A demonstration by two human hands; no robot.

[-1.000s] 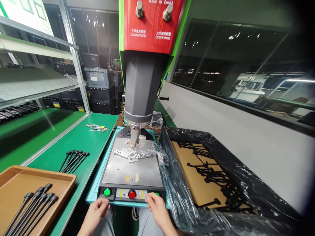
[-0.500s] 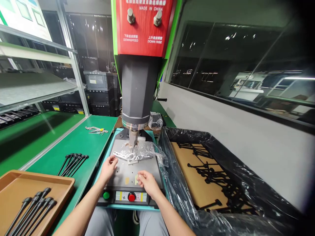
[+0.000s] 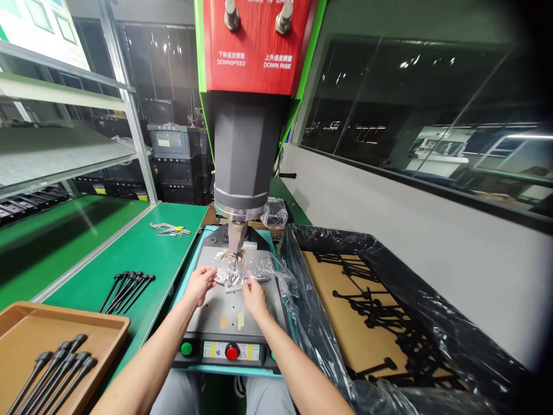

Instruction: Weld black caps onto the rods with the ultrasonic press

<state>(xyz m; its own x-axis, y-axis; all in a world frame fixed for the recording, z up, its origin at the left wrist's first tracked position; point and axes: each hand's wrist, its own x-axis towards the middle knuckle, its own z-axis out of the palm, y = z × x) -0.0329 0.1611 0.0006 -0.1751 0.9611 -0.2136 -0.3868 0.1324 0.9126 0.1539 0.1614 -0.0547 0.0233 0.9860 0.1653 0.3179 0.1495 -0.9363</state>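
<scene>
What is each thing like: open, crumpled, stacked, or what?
Left hand, curled at the plastic film's left side; holding unclear.
Right hand, curled at the film's near edge; holding unclear.
Plastic film, crumpled, over the metal plate.
Machine tip, pointing down.
Red button, can't tell if pressed.
Brown tray, uncovered, holding black rods.
Rods on the green table, bunched.
Lined box, open, rods scattered inside.
Grey crate, stacked on a black one.
Metal tools, loose.

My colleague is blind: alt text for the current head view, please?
A bare left hand and right hand at crumpled clear plastic film on a silver metal plate beneath a red, green-edged machine; thin black rods lie on both sides.
</scene>
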